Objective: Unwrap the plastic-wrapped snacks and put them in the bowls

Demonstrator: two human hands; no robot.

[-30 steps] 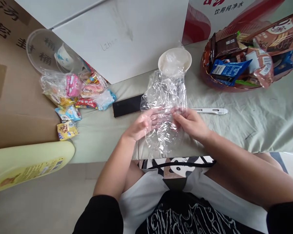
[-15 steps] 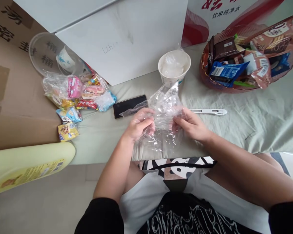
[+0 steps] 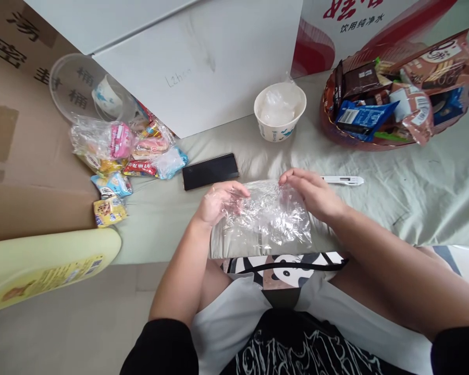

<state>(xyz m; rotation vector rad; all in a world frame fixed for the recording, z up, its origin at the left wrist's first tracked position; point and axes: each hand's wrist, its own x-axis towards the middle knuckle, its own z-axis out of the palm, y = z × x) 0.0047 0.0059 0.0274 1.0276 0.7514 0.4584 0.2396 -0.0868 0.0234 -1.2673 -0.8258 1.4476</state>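
A sheet of crumpled clear plastic film point(image 3: 271, 216), perhaps a thin bag, spreads between my hands near the front edge of the cloth-covered surface. My left hand point(image 3: 214, 203) has its fingers curved round the film's left side, and some film lies over them. At the upper right corner, my right hand point(image 3: 315, 195) bends its fingers onto the film; its thumb is hidden. Just beyond lie a black phone point(image 3: 210, 171) on the left and a white utility knife point(image 3: 344, 180) on the right. A paper cup point(image 3: 275, 130) with clear plastic inside stands farther back.
On the right sits a reddish bowl point(image 3: 332, 133) full of wrapped snacks. Several more packets point(image 3: 121, 166) lie by a clear round tub point(image 3: 60, 99) and a cardboard box point(image 3: 31, 198). White boxes point(image 3: 219, 67) rise behind. A pale yellow jug point(image 3: 54, 265) stands at lower left.
The film has come down from its raised, bunched shape and now lies lower and flatter, uncovering the cup's front and the phone. My hands have loosened their pinch and moved slightly apart.
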